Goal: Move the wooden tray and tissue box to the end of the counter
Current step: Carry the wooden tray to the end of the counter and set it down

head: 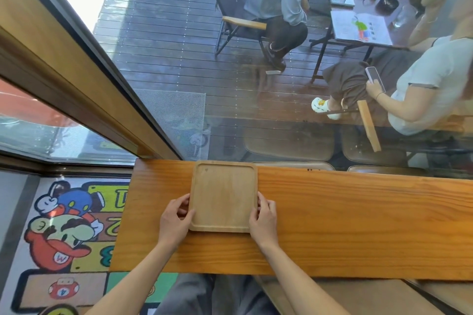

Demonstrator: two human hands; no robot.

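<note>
With the left hand [176, 217] and right hand [263, 218] each pinching a side rim of the wooden tray [224, 197], keep it level and slide it along the desk [358, 225] to its left end.

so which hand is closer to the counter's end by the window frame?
The left hand, gripping the wooden tray's left edge. The counter ends just beyond it; the right hand holds the opposite edge.

Cartoon rug [64, 233], seated people outside
</note>
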